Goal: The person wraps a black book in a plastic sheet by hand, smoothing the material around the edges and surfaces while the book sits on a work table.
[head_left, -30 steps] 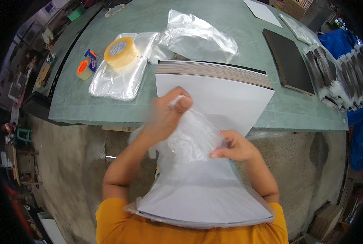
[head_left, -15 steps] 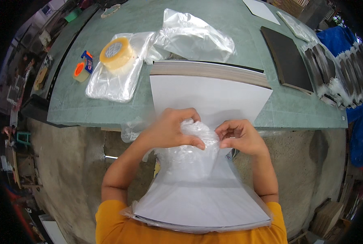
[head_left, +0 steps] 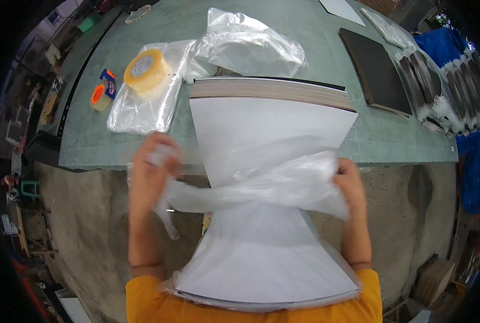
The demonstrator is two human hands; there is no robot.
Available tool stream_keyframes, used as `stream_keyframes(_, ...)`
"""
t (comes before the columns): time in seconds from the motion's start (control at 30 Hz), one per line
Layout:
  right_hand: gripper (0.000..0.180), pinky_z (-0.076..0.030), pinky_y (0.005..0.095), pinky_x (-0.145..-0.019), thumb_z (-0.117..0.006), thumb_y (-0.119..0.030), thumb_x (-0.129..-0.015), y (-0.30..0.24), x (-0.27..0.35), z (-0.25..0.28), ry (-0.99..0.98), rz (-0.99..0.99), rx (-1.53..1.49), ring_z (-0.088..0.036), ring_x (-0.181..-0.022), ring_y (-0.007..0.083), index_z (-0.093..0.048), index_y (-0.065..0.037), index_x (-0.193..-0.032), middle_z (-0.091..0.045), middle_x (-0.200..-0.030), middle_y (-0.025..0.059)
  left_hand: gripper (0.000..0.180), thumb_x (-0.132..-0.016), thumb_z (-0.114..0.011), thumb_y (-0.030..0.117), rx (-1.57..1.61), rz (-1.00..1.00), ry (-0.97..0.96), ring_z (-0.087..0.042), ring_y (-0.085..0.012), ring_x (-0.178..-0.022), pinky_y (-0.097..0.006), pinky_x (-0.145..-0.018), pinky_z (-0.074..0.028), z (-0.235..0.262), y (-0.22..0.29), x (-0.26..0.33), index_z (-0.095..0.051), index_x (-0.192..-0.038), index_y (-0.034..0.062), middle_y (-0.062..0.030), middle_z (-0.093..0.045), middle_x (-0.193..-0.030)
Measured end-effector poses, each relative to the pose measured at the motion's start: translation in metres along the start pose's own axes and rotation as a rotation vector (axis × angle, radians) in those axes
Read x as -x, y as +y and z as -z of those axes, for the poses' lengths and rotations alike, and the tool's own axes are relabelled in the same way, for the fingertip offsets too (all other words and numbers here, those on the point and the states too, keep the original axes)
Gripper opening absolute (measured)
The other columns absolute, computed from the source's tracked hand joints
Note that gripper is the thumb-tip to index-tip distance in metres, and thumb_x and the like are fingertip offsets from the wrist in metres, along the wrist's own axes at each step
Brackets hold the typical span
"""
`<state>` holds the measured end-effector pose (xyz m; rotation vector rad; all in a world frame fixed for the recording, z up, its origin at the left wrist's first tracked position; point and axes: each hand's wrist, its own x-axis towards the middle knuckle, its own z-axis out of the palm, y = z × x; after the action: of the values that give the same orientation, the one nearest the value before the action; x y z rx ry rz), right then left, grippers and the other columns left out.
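Observation:
A thick stack of white sheets (head_left: 261, 121) with grey-brown layered edges rests its far end on the table's front edge; its near end is against my body. A clear plastic bag (head_left: 256, 188) covers the near part, its mouth bunched across the middle of the stack. My left hand (head_left: 155, 161), blurred by motion, is closed around the bag's left end, from which a strip of plastic dangles. On the right side, my right hand (head_left: 350, 183) pinches the other end of the bag's mouth. The plastic is stretched between both hands.
On the green table (head_left: 299, 16) lie folded clear bags (head_left: 137, 116) with a large tape roll (head_left: 145, 72) on top. A small tape dispenser (head_left: 104, 90) stands left. Loose plastic (head_left: 250, 46) lies behind the stack. A dark board (head_left: 374, 75) and wrapped bundles (head_left: 439, 91) are right.
Both hands have moved apart, left hand leftward and right hand rightward. The bag's gathered mouth has been spread wide across the stack.

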<state>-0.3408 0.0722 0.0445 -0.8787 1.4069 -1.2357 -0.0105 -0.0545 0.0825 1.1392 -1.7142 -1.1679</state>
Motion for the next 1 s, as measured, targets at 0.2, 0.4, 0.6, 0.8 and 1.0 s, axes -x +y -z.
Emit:
stream_keyframes(0.2,0.017,-0.039,0.0201,-0.044,-0.068,-0.015,-0.069,-0.020,-0.008,-0.077,-0.179,-0.060,-0.463,-0.049,-0.054,0.0073,-0.056,-0.003,-0.069,-0.052,-0.062,0.0013,0.032,-0.065,-0.069,0.007,0.013,-0.408,-0.329,-0.055,-0.0141,-0.075,-0.026,-0.070,-0.043,-0.100,0.040,0.004,-0.056,-0.094,0.0025,-0.0080,-0.056,-0.078)
stream_keyframes(0.4,0.018,-0.047,0.0232,-0.051,-0.064,-0.015,-0.074,0.003,0.006,0.003,-0.025,-0.055,-0.797,-0.056,-0.062,0.0114,-0.055,0.001,-0.073,-0.057,-0.067,0.0056,0.011,-0.076,-0.052,0.005,-0.474,0.171,0.296,-0.054,-0.0180,-0.076,-0.029,-0.072,-0.043,0.018,-0.048,0.000,-0.054,-0.084,-0.0026,-0.0105,-0.057,-0.076)
stream_keyframes(0.6,0.016,-0.044,0.0203,-0.052,-0.065,-0.014,-0.074,-0.016,0.003,-0.031,-0.286,-0.105,-0.431,-0.054,-0.058,0.0095,-0.055,-0.001,-0.072,-0.056,-0.065,0.0032,0.008,-0.074,-0.045,-0.002,0.081,-0.252,0.270,-0.051,-0.0108,-0.069,-0.022,-0.057,-0.043,0.002,-0.001,-0.001,-0.049,-0.080,0.0016,-0.0074,-0.054,-0.074)
stream_keyframes(0.8,0.023,-0.035,0.0191,-0.046,-0.066,-0.018,-0.074,-0.008,-0.013,-0.080,-0.356,0.033,-0.505,-0.044,-0.050,0.0045,-0.049,-0.007,-0.063,-0.051,-0.059,-0.0021,0.010,-0.074,-0.061,0.010,0.192,-0.135,-0.549,-0.047,-0.0068,-0.059,-0.020,-0.055,-0.039,-0.088,0.045,0.009,-0.054,-0.074,0.0022,-0.0018,-0.053,-0.069)
stream_keyframes(1.0,0.031,-0.031,0.0206,-0.043,-0.057,-0.028,-0.081,-0.008,-0.001,-0.075,-0.151,-0.053,-0.713,-0.038,-0.046,0.0045,-0.046,-0.009,-0.060,-0.045,-0.053,-0.0039,0.007,-0.074,-0.060,0.008,0.014,-0.060,-0.398,-0.047,-0.0063,-0.063,-0.021,-0.058,-0.039,-0.081,0.016,0.007,-0.056,-0.074,0.0018,-0.0008,-0.053,-0.064)
